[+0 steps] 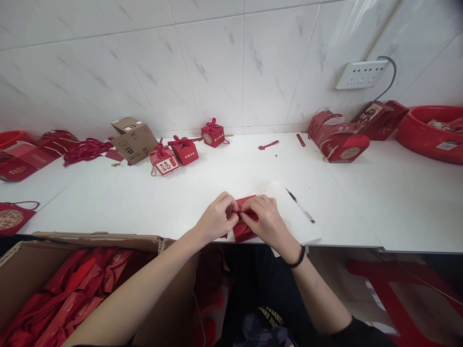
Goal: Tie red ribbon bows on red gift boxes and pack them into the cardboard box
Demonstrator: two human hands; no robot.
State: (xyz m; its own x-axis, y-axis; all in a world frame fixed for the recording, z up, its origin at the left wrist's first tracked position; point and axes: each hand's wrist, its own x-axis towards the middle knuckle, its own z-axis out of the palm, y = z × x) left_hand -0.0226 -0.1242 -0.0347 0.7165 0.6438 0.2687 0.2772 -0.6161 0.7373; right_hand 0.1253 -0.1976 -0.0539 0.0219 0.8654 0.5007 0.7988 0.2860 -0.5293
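A small red gift box rests at the table's front edge, partly covered by my hands. Over its top, my left hand pinches a red ribbon between thumb and fingers. From the other side my right hand closes on the same ribbon, its fingertips close to the left ones. How the ribbon is looped between the fingers is too small to make out. White paper lies under and beside the box, with a pen to the right.
Finished-looking red boxes with bows stand near the wall beside a brown carton. Larger red boxes and a red basin are at the right. An open cardboard box filled with red boxes and ribbons stands below left.
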